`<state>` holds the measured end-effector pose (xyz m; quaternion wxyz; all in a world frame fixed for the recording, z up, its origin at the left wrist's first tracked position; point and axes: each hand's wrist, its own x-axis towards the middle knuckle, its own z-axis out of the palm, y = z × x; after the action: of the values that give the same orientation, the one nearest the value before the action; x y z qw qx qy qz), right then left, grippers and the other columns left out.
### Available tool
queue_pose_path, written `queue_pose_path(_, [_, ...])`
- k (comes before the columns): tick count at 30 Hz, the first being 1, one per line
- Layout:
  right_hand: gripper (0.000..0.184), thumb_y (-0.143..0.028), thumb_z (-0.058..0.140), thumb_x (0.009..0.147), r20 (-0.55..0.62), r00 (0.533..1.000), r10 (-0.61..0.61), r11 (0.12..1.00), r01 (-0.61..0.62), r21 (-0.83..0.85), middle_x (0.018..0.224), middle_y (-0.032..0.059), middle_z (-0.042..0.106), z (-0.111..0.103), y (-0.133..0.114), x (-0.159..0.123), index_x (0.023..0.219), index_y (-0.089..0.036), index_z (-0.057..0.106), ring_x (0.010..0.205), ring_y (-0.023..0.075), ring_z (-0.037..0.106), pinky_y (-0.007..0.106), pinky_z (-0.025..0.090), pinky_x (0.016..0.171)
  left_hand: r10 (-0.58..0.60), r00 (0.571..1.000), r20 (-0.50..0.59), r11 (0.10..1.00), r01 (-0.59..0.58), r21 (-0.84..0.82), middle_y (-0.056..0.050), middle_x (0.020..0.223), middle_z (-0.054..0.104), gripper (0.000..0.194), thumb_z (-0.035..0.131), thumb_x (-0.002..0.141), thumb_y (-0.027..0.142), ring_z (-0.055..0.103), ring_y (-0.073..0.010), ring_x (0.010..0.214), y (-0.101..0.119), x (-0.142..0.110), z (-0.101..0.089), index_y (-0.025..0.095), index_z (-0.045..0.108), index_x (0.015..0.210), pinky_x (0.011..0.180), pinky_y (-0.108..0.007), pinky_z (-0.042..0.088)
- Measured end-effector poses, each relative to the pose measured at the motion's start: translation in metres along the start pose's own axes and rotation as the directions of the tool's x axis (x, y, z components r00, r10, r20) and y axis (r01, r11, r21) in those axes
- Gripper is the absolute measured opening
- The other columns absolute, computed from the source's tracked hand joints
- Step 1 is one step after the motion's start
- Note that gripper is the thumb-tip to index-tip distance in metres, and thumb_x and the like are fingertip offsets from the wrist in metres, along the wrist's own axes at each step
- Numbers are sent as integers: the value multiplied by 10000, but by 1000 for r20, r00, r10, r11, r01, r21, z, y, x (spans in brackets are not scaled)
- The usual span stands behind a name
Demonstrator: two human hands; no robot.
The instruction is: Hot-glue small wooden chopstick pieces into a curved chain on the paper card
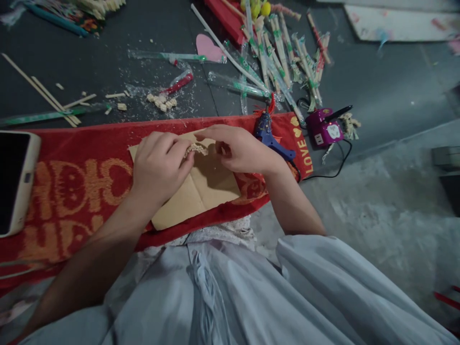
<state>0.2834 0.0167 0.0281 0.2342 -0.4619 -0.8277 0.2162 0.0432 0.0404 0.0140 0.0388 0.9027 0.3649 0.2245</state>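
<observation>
A short, curved beige strip with a bumpy surface [197, 150] is pinched between the thumb and fingers of my left hand [160, 158]. Its exact kind I cannot make out. Just to its right is my right hand [239, 147], its index finger stretched toward the strip and the other fingers loosely bent. No object shows in that hand. Beneath both hands lies a creased tan sheet [194, 196], on a red towel [75, 187] with orange lettering. Close to my right wrist, a blue glue gun [269, 134] rests on the towel.
Beige pieces [161, 101], thin sticks [46, 96] and clear wrappers [168, 55] litter the dark table. Wrapped sticks [276, 52] pile up at the back. A purple box with a cable [323, 127] stands right, a phone [16, 182] at left.
</observation>
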Motion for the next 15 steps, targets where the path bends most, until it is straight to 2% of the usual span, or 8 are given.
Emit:
queue_pose_path(2, [690,-2,546,717,38,999,9,998,-12,59,1266,27,789,-2,-2,4,1355,-221,690,1016,169,737,292,605,891,11,1000,-28,1000,-11,7,-91,1031,724,264,498,1050,276,672,-305,1073,0,0,-2,327,713,1195,900,-511,554])
queue_pose_path(4, [595,-28,605,741,79,996,43,994,-51,99,1156,20,800,-3,-3,8,1301,-199,711,899,145,708,266,578,816,12,999,-45,1000,-12,7,-85,1021,723,271,510,1045,274,673,-306,1067,-1,0,-4,337,710,1217,891,-516,546])
queue_pose_path(9, [99,-148,668,897,120,990,76,994,-84,68,824,-20,736,-4,1,16,945,-183,747,726,110,600,251,484,729,-20,999,-36,1000,20,0,-105,1045,738,271,476,1072,329,662,-306,1054,-6,2,-2,285,739,1121,896,-503,521])
queue_pose_path(11, [121,-140,636,922,111,993,46,997,-54,63,797,-5,727,-5,3,17,852,-170,731,740,115,616,252,464,732,-27,996,-89,1000,27,-5,-108,1023,740,289,477,1072,359,662,-304,1024,-8,2,1,260,748,1066,885,-493,509])
queue_pose_path(15, [177,-177,604,948,75,997,20,996,-27,85,842,34,771,-10,5,16,868,-156,761,792,136,673,256,467,742,-96,983,-157,992,82,-91,-119,1005,735,309,502,1054,392,655,-313,1010,-9,3,7,247,774,1026,897,-500,469])
